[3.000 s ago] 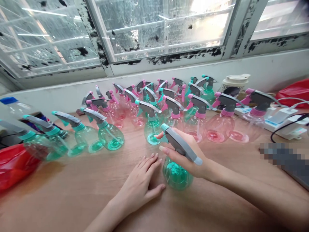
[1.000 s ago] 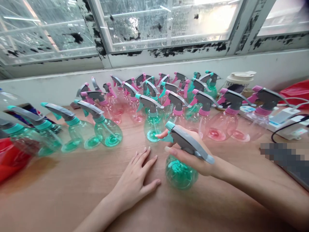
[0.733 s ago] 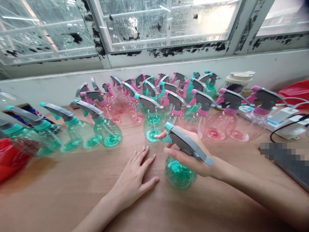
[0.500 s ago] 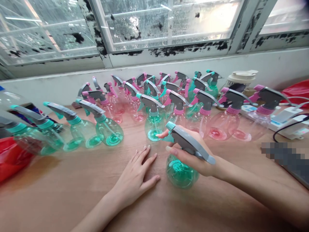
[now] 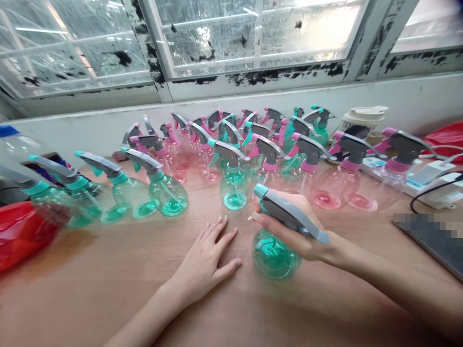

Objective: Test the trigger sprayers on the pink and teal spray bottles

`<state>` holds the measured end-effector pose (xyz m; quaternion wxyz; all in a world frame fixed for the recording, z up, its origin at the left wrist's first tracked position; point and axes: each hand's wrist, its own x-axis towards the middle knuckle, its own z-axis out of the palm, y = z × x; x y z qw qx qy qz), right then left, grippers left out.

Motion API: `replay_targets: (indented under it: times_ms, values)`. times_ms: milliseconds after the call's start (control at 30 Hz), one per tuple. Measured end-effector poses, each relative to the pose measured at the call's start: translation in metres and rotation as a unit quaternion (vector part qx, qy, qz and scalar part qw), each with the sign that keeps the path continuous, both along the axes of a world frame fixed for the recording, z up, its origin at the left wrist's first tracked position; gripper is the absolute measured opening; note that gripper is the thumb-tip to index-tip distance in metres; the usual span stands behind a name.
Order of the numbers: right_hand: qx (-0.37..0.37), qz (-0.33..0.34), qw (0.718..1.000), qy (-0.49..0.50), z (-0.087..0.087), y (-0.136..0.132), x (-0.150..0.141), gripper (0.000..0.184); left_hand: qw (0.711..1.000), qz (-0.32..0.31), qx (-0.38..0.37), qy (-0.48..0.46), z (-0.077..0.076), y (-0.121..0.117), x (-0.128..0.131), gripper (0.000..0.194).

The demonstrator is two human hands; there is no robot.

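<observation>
My right hand (image 5: 292, 231) is wrapped round the neck of a green spray bottle (image 5: 277, 258) with a grey and teal trigger head. Its index finger is drawn in at the trigger, and the thumb lies along the near side. The bottle is upright at the table's middle; part of its neck is hidden by the fingers. My left hand (image 5: 202, 262) lies flat on the wooden table (image 5: 119, 279) to the left of that bottle, fingers spread, holding nothing. Straight beyond it stands another green spray bottle (image 5: 234, 188).
Pink spray bottles (image 5: 336, 185) and green ones (image 5: 168, 195) stand in rows behind and left. Red plastic bags (image 5: 25, 236) lie at both sides. A lidded cup (image 5: 363, 118), a power strip (image 5: 430, 188) with cables and a dark, partly blurred flat object (image 5: 430, 243) are at right.
My right index finger, stretched out in front of the trigger before, is now pulled in toward the bottle's neck. The left hand stays flat, a little farther from the bottle than three seconds ago.
</observation>
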<state>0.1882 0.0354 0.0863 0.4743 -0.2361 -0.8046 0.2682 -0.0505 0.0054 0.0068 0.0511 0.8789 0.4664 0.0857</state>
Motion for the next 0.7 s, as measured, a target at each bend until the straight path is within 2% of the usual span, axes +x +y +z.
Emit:
replay_targets:
  times_ms: [67,167,267,700]
  values:
    - [-0.014,0.005,1.0,0.005,-0.001,-0.001,0.0,0.013,1.0,0.0,-0.001,0.0,0.001,0.0,0.0,0.061]
    - [-0.082,0.026,0.996,0.018,-0.005,-0.001,0.001,0.008,1.0,-0.002,-0.003,0.0,0.004,0.001,-0.001,0.06]
    - [-0.134,0.02,0.99,0.034,-0.009,0.0,0.001,0.016,1.0,-0.007,-0.002,0.0,0.006,0.001,-0.002,0.059]
    - [-0.149,0.015,0.988,0.041,-0.012,0.001,-0.001,0.018,1.0,-0.007,-0.001,-0.003,0.009,0.001,-0.002,0.056]
